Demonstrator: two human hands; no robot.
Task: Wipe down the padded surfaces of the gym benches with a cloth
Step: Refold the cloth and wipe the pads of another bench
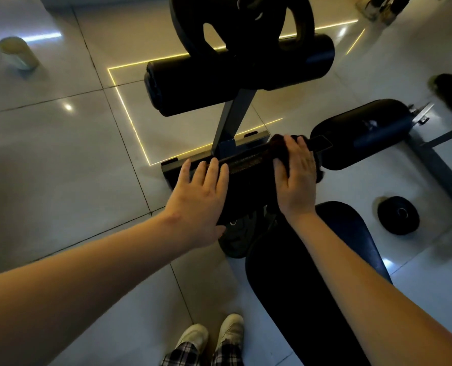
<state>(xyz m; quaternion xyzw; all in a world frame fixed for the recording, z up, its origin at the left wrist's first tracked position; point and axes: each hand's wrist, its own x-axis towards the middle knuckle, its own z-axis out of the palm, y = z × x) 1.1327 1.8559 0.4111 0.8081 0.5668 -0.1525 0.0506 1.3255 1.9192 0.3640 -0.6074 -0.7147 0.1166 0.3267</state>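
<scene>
Cloth (278,143), dark and bunched, sits on the top edge of the black pad (248,188) mid-frame, under the right hand (297,178), whose near-straight fingers press down on it, no pinch seen. Left hand (201,199) lies flat on the same pad's left part, fingers spread, holding nothing. Roller pad (238,75) is beyond, seat pad (306,281) under the right forearm, weight plate (398,215) on the floor (61,159) at right, white shoes (211,336) at bottom.

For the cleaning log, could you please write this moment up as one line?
step: wipe pad | left hand: flat on pad | right hand: pressing dark cloth on pad
</scene>
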